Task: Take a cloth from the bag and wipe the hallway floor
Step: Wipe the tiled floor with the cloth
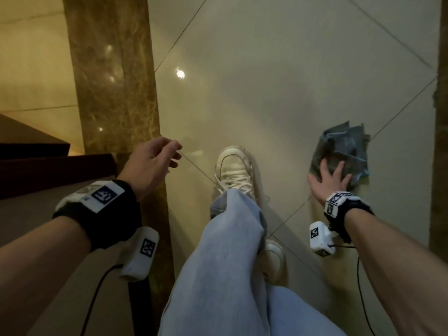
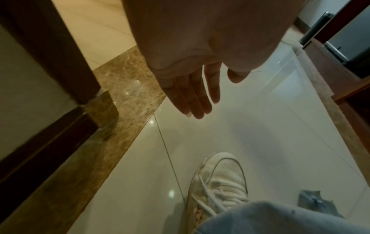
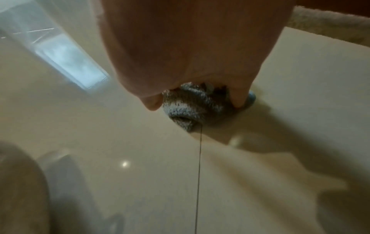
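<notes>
Nearest us, our right hand (image 1: 330,177) pressed flat, fingers spread, on the crumpled blue-grey cloth (image 1: 344,151), which lay on the hallway floor (image 1: 266,81). We judged the cloth fetched and the wiping underway, much floor left. Our left hand (image 1: 150,163) hung empty, fingers loose. Our white shoe (image 1: 234,168) stood between the hands; the marble strip (image 1: 111,76) bordered the tiles farther left.

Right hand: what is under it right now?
The right hand presses the crumpled blue-grey cloth against the pale floor tile. The tile beneath the cloth is covered.
</notes>
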Tool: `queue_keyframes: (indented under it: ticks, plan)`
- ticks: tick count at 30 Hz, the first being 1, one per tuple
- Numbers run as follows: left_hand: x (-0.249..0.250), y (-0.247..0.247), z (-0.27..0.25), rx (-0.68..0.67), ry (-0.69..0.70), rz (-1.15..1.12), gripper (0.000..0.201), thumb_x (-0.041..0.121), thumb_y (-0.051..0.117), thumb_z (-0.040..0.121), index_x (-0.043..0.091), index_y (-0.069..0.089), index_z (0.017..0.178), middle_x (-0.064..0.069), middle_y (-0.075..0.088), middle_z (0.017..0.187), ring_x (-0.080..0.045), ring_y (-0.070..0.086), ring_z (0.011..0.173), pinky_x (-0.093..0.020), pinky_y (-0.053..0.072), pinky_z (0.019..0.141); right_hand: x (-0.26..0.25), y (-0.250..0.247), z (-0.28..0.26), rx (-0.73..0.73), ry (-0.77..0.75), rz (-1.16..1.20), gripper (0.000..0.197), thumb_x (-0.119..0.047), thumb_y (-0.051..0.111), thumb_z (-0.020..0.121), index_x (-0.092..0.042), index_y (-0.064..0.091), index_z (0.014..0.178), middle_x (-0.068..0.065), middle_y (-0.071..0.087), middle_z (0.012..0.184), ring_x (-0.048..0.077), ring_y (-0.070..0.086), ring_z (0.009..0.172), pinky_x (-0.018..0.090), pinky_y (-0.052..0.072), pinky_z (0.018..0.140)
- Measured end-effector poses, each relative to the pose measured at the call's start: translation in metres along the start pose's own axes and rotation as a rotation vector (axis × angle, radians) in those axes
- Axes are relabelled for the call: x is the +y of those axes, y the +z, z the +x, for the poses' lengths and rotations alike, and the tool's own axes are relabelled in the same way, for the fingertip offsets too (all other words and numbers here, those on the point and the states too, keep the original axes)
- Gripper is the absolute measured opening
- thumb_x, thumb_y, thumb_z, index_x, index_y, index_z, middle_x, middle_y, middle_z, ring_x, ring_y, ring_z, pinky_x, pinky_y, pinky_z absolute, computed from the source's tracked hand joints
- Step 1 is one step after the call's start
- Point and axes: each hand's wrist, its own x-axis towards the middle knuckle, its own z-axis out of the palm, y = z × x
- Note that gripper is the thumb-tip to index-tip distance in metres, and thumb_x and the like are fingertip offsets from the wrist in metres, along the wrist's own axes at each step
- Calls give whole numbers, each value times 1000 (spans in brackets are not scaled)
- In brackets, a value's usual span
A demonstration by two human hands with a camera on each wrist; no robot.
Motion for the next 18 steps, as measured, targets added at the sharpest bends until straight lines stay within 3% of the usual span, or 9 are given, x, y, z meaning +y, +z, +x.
queue_keyframes:
  ticks: [3,9,14,18]
  plan:
    - [-7,1,-22,14,-2,13,33,39,43,101,17,65,111,2,69,100,-14,67,91,-35,53,82,1,21,-24,-127,-50,-78,67,-53,40,98,-43,6,155,0,-24,161,42,-18,146,58,4,118]
    - [-11,-6,-47,-7,13,38,36,40,42,102,15,65,113,1,70,100,-15,67,91,-32,54,81,-7,55,-64,-354,-305,-510,68,-55,40,98,-46,2,154,0,-20,163,44,-15,146,59,6,117]
    - [-23,-4,-69,-58,-8,83,37,42,42,101,16,65,114,2,68,101,-14,66,93,-41,55,89,-6,49,-91,-297,-354,-476,66,-46,42,100,-47,3,153,-1,-8,165,39,-4,149,61,15,117]
    - [-26,-2,-81,-103,29,188,39,44,41,101,16,65,114,4,68,102,-13,65,92,-41,55,87,2,42,-108,-251,-359,-526,67,-46,43,100,-40,6,155,4,-1,165,37,-1,150,56,14,119]
